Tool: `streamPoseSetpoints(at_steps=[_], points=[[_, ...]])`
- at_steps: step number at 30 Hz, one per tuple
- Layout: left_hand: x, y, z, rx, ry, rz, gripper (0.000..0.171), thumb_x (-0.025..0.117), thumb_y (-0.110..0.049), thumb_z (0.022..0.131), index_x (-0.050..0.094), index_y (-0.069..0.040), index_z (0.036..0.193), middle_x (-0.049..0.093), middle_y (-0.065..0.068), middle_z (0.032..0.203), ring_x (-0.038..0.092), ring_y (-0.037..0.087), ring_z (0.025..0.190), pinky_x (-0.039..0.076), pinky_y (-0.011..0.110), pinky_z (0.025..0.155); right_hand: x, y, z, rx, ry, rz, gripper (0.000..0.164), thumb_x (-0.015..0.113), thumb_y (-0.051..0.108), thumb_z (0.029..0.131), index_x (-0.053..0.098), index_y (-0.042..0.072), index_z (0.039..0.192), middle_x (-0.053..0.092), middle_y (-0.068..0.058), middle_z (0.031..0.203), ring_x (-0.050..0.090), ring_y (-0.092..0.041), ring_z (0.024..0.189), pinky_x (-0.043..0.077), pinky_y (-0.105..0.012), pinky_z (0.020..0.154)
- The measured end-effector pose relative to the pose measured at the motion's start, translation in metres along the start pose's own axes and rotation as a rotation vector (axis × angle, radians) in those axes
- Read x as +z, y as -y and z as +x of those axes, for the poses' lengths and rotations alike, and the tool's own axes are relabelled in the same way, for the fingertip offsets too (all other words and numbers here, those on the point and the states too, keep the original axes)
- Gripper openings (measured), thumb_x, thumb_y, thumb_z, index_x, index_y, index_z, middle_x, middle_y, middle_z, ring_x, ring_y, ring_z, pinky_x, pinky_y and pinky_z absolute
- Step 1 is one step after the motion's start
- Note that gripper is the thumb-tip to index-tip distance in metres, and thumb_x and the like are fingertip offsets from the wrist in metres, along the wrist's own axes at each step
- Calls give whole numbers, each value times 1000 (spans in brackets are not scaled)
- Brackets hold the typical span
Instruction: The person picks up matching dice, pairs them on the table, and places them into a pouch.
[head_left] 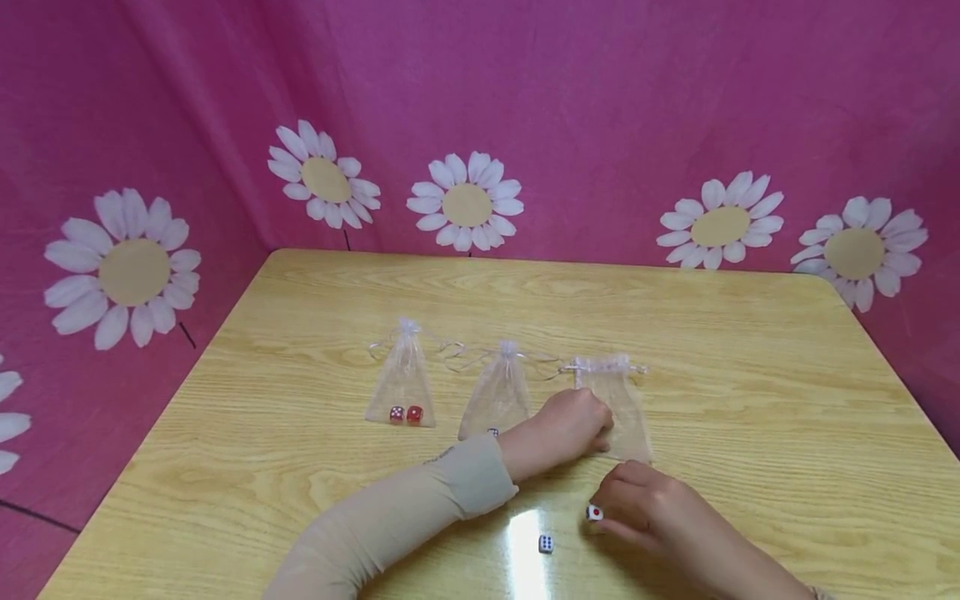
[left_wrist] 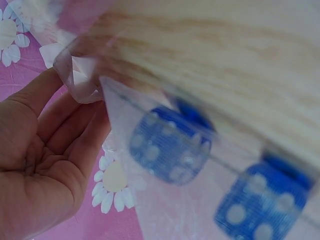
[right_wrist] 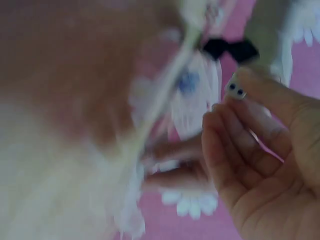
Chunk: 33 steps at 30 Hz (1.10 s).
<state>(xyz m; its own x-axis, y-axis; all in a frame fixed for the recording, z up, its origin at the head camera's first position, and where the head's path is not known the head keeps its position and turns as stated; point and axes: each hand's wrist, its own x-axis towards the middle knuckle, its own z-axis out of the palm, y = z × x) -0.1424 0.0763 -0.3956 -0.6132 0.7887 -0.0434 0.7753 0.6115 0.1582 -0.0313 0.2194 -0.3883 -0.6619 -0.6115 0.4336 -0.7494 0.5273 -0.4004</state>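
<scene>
Between thumb and fingertips my right hand (head_left: 667,512) pinches a white die (head_left: 595,512) with a red dot showing; the right wrist view shows this die (right_wrist: 236,90) close to the thumb. My left hand (head_left: 562,425) lies over the left side of the rightmost sheer pouch (head_left: 626,417). In the left wrist view the left fingers (left_wrist: 42,92) pinch an edge of thin sheer fabric (left_wrist: 80,82). Another white die (head_left: 546,544) with blue dots lies on the table, left of my right hand. Blue dice (left_wrist: 172,145) show through sheer fabric in the left wrist view.
To the left lies a drawn-shut sheer pouch (head_left: 405,375) with two red dice (head_left: 414,413) in it. Beside it a second drawn-shut pouch (head_left: 502,387) is partly covered by my left wrist. A pink flowered cloth (head_left: 585,108) hangs behind the wooden table (head_left: 285,350).
</scene>
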Motion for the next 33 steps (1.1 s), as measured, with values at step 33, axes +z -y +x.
streamPoseSetpoints(at_steps=[33], points=[[1,-3,-2,-28,12,22,36,69,-26,90,49,-18,61,48,-7,61,45,8,60,42,18,54,32,12,4,-144,104,-136,25,84,12,66,65,22,79,55,15,80,50,4,74,43,-9,64]])
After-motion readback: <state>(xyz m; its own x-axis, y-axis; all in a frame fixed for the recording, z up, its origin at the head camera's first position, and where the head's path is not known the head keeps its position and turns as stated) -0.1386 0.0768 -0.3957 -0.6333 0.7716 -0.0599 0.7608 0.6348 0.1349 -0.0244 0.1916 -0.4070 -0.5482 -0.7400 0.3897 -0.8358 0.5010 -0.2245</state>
